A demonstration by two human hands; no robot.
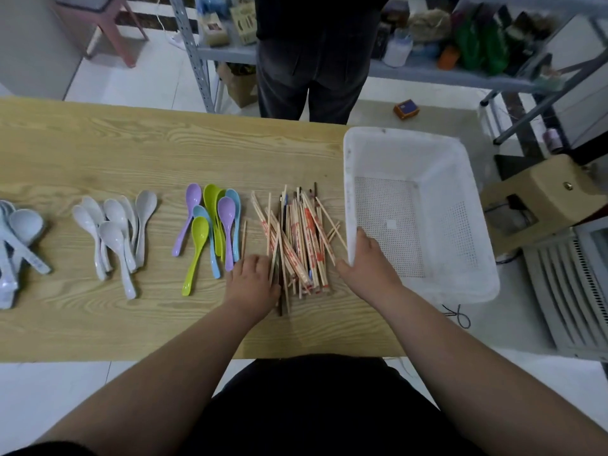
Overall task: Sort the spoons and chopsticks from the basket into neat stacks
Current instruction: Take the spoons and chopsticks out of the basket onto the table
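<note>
Pile of disposable chopsticks (297, 238) lies on a wood-grain table (131, 143), centre-right, sticks roughly parallel and pointing away from the wearer but loosely fanned; some wear red-printed paper sleeves, a few are dark. One stray chopstick (243, 235) lies just L of the pile, apart from it. L hand (253, 279) sits knuckles-up at the pile's near-L corner, fingers curled down onto the stick ends; a dark stick and a pale one run out from under it toward the wearer; cannot tell whether the fingers actually pinch any. R hand (368, 263) grips the near-L rim of a white perforated plastic basket (401, 149), thumb laid up along the rim edge, fingers hidden on the outer wall; the basket stands just R of the pile, touching or nearly touching a few sticks, its R side overhanging the table end.

L of the stray stick: cluster of coloured spoons (214, 225), purple, lime green, light blue, bowls away, handles toward the wearer. Further L, heap of white spoons (112, 232); at the frame's L edge, heap of pale grey-blue spoons (16, 245), partly cut off.

Beyond the table a second person (312, 60) in dark trousers stands facing metal shelving (427, 72) w/ assorted goods; pink stool (112, 28) upper L; small orange-and-blue box (407, 109) on the floor.
</note>
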